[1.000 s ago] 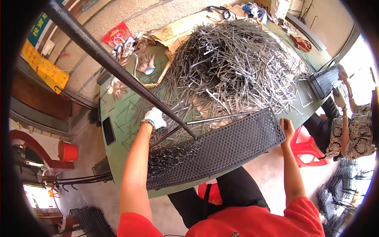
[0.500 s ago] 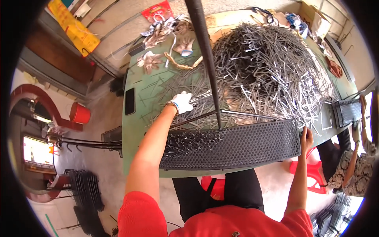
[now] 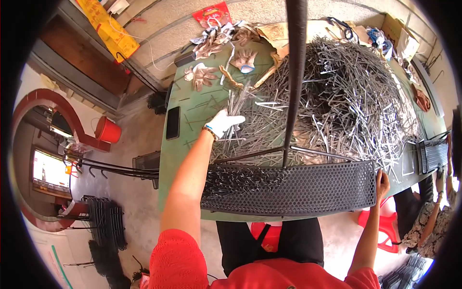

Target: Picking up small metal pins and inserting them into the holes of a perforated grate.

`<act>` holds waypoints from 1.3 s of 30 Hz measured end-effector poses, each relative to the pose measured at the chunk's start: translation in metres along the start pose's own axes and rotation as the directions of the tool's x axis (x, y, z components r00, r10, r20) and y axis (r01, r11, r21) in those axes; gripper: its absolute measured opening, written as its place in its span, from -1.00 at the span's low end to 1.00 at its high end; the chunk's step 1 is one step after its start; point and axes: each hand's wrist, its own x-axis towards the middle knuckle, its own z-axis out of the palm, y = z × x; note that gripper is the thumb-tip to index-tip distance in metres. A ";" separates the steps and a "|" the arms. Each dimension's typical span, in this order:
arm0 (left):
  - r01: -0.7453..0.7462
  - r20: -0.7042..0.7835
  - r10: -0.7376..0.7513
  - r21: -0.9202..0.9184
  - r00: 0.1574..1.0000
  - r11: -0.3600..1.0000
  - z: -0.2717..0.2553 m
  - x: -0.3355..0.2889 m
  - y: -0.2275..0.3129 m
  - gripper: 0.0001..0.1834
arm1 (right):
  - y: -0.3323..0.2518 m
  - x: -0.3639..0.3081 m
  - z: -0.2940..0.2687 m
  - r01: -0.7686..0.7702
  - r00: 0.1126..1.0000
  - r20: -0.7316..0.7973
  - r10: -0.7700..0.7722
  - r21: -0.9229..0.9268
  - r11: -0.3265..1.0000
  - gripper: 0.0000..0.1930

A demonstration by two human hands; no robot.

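My white-gloved left hand [image 3: 224, 124], at ten o'clock, is wrapped round thin grey metal strips [image 3: 237, 100]. At five, the long black perforated panel [image 3: 313, 192] is packed toward nine, where my forearm [image 3: 188, 173] hides its end; otherwise bare. My ungloved right hand [image 3: 382, 184] touches its three-o'clock edge, fingertips hidden, grip untellable.

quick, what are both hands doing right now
Left hand: closed, holding thin metal strips.
Right hand: at the right end of the black perforated rack; grip unclear.
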 end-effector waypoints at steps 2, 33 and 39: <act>-0.043 -0.125 0.017 -0.206 0.992 0.978 -0.001 -0.001 -0.001 -0.75 | -0.001 0.002 0.004 -0.006 1.000 0.009 0.006 0.013 1.000 -0.70; -0.444 -0.343 0.314 -0.425 0.885 0.789 0.048 0.071 -0.009 -0.78 | 0.012 0.003 0.010 -0.023 0.999 -0.033 0.019 -0.139 0.990 -0.73; -0.263 -0.266 0.171 -0.364 0.949 0.894 0.056 0.039 0.032 -0.80 | 0.004 -0.001 0.007 0.048 0.998 -0.029 -0.055 -0.214 0.976 -0.74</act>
